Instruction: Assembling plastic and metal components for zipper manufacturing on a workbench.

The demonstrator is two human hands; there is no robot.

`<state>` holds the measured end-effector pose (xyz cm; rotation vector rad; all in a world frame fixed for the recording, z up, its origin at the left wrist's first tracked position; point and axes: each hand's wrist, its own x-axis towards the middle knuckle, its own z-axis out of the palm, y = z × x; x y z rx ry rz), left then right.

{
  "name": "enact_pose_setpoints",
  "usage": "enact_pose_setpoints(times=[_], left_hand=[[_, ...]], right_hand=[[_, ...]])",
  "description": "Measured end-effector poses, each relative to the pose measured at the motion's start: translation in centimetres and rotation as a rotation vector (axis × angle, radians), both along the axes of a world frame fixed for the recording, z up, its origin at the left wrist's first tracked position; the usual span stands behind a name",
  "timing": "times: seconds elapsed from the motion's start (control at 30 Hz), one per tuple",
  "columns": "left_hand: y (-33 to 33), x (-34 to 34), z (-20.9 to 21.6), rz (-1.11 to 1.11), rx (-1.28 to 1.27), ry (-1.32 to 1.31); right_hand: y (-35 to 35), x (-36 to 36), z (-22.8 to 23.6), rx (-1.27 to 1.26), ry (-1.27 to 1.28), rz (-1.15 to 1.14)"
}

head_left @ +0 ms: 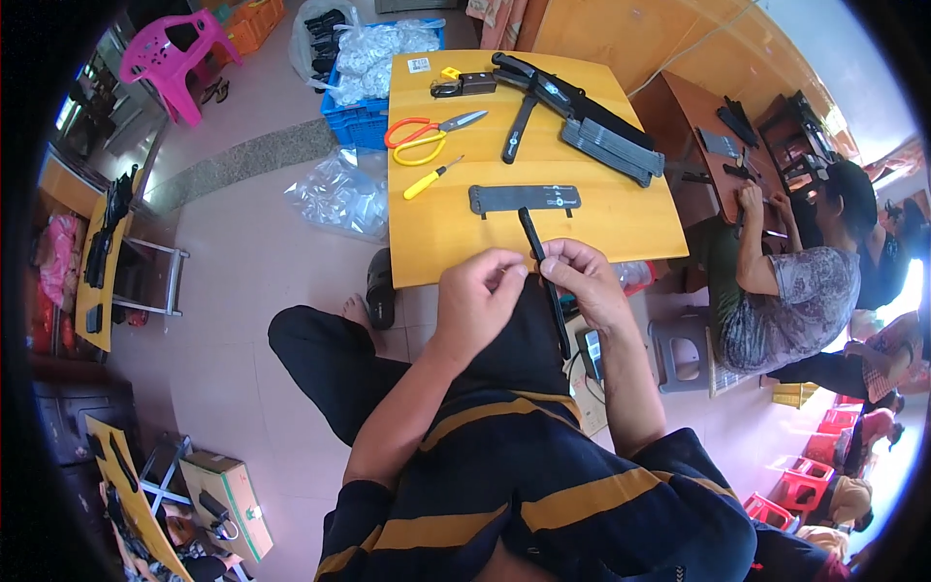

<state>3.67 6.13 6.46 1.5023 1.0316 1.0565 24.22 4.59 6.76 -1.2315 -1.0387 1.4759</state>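
Near the table's front edge, my right hand (588,283) grips a narrow, long black strap (553,308) between thumb and fingers. One end of the strap points up over the table and the other hangs down past my wrist. Close beside it on the left, my left hand (482,296) is closed in a pinch; what its fingertips hold, if anything, is too small to make out. Just beyond both hands lies a flat grey printed strip (524,199) with small dark tabs along its near edge.
On the yellow table (436,233) are scissors (432,139), a yellow-handled screwdriver (432,178), a stack of grey strips (611,150), black straps (553,89) and a small dark box (476,83). A blue crate (362,122) stands beyond. Another person (795,291) sits at a table on the right.
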Motion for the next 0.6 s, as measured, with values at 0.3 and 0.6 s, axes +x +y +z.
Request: enact_pose_setpoints(times=[0.3, 0.6], left_hand=[[1.3, 0.3, -3.6, -0.039, -0.208, -0.254], [2.2, 0.8, -4.2, -0.044, -0.206, -0.234]], right_hand=[[0.2, -0.8, -1.5, -0.027, -0.014, 0.068], [0.7, -0.9, -1.9, -0.031, -0.023, 0.069]])
